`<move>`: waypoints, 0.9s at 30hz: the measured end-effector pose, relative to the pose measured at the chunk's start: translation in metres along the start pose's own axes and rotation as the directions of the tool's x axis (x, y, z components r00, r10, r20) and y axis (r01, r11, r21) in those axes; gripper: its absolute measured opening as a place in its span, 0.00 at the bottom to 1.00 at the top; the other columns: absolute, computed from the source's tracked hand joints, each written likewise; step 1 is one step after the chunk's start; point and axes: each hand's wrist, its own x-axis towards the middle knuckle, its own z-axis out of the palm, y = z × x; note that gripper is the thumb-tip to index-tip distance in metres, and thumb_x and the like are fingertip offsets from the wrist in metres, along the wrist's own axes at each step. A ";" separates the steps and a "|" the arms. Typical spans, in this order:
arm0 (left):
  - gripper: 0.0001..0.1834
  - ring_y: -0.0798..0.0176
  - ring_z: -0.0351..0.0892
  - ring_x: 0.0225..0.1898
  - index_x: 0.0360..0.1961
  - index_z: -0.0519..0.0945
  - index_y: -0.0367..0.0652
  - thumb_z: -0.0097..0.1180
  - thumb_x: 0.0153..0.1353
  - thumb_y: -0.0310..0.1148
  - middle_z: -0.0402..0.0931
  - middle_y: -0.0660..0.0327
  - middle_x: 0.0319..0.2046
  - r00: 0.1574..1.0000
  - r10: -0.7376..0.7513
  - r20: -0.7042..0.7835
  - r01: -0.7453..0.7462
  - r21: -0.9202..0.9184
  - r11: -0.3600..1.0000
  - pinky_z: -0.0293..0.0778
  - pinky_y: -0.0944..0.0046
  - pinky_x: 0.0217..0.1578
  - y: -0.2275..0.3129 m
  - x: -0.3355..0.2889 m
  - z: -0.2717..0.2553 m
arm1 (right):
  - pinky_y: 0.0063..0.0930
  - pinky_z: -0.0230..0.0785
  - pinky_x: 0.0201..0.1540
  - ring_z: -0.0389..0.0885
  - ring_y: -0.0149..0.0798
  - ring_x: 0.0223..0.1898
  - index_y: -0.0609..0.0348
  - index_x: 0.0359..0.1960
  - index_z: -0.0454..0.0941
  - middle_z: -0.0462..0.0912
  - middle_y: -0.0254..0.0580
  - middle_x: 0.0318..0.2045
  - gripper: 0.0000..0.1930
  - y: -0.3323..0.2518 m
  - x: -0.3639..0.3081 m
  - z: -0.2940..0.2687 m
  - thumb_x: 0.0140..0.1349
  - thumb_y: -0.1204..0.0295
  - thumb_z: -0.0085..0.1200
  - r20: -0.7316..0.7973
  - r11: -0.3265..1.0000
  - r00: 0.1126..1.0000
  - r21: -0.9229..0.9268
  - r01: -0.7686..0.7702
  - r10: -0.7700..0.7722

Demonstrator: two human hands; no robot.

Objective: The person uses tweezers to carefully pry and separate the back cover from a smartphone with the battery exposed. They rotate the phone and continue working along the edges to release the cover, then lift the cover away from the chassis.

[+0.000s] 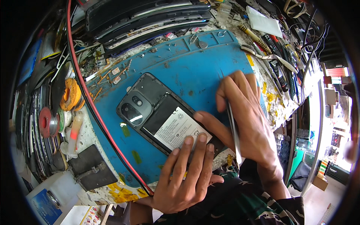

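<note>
An opened smartphone lies at a slant on the blue repair mat, its back cover off. The camera window faces up at its upper left, and a black battery with a white printed label fills its middle. My left hand lies with fingers stretched out, the fingertips on the lower end of the battery label. My right hand is curled around slim silver tweezers, which slant down across the palm. Its thumb touches the phone's right edge.
A red and black cable crosses the left side. Solder spools and stacked phone parts stand at the left; more dark panels lie behind. Small screws and a round disc sit in the mat's trays. A brush and hand tools lie far right.
</note>
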 end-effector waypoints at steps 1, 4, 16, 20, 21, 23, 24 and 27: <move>0.37 0.45 0.78 0.60 0.56 0.81 0.39 0.45 0.71 0.65 0.81 0.49 0.57 1.000 -0.002 0.005 0.002 0.007 1.000 0.75 0.49 0.58 0.000 0.000 0.000 | 0.39 0.60 0.44 0.64 0.48 0.39 0.60 0.29 0.67 0.66 0.43 0.33 0.20 0.000 -0.002 0.000 0.53 0.69 0.72 -0.011 1.000 1.000 -0.002 0.010 -0.010; 0.37 0.46 0.78 0.60 0.56 0.82 0.40 0.45 0.71 0.65 0.81 0.50 0.57 1.000 -0.009 -0.011 0.009 0.022 1.000 0.75 0.50 0.57 0.001 -0.001 0.001 | 0.40 0.60 0.44 0.64 0.49 0.39 0.60 0.29 0.67 0.66 0.43 0.33 0.20 -0.002 -0.004 0.003 0.53 0.67 0.72 -0.011 1.000 1.000 -0.019 -0.011 0.010; 0.36 0.47 0.79 0.59 0.57 0.82 0.42 0.41 0.73 0.64 0.82 0.54 0.57 0.998 -0.026 -0.053 0.027 0.024 0.999 0.75 0.51 0.57 0.003 -0.002 0.007 | 0.40 0.60 0.45 0.63 0.48 0.39 0.59 0.30 0.66 0.65 0.43 0.33 0.20 -0.010 0.010 0.011 0.56 0.66 0.71 -0.062 0.999 0.998 -0.049 -0.002 -0.001; 0.36 0.47 0.79 0.60 0.57 0.82 0.43 0.39 0.74 0.64 0.82 0.54 0.56 0.999 -0.006 -0.045 0.008 0.034 0.999 0.75 0.51 0.57 0.002 -0.002 0.007 | 0.40 0.59 0.44 0.63 0.48 0.37 0.58 0.28 0.67 0.65 0.42 0.32 0.22 -0.009 0.008 0.012 0.55 0.64 0.72 -0.083 0.999 0.997 -0.045 -0.006 0.002; 0.36 0.47 0.80 0.59 0.57 0.82 0.43 0.39 0.74 0.63 0.83 0.54 0.56 0.999 -0.003 -0.047 0.005 0.041 0.999 0.75 0.51 0.57 0.002 -0.002 0.007 | 0.40 0.59 0.43 0.63 0.47 0.37 0.58 0.28 0.67 0.65 0.42 0.32 0.21 -0.010 0.005 0.009 0.55 0.64 0.72 -0.067 0.999 0.997 -0.023 -0.033 0.031; 0.35 0.48 0.80 0.59 0.57 0.82 0.43 0.39 0.74 0.63 0.83 0.54 0.56 0.999 -0.007 -0.052 0.010 0.057 0.998 0.75 0.52 0.57 0.001 -0.003 0.007 | 0.40 0.59 0.43 0.63 0.46 0.37 0.58 0.27 0.67 0.66 0.41 0.32 0.20 -0.012 -0.001 0.004 0.54 0.66 0.72 -0.082 0.999 0.996 -0.013 -0.043 0.042; 0.35 0.48 0.80 0.59 0.57 0.82 0.43 0.39 0.74 0.63 0.83 0.54 0.55 0.999 -0.005 -0.054 0.008 0.062 0.998 0.75 0.52 0.57 0.001 -0.003 0.008 | 0.40 0.59 0.43 0.64 0.46 0.37 0.59 0.28 0.67 0.66 0.41 0.32 0.20 -0.011 0.001 0.005 0.54 0.66 0.72 -0.045 0.998 0.999 -0.058 -0.032 0.029; 0.35 0.47 0.80 0.59 0.57 0.82 0.42 0.39 0.74 0.62 0.83 0.53 0.56 0.998 -0.008 -0.066 0.010 0.039 0.999 0.75 0.51 0.58 0.003 -0.002 0.009 | 0.40 0.60 0.44 0.64 0.47 0.38 0.59 0.29 0.68 0.66 0.42 0.32 0.20 -0.005 0.012 0.013 0.55 0.65 0.72 -0.108 0.998 0.993 -0.040 0.044 -0.048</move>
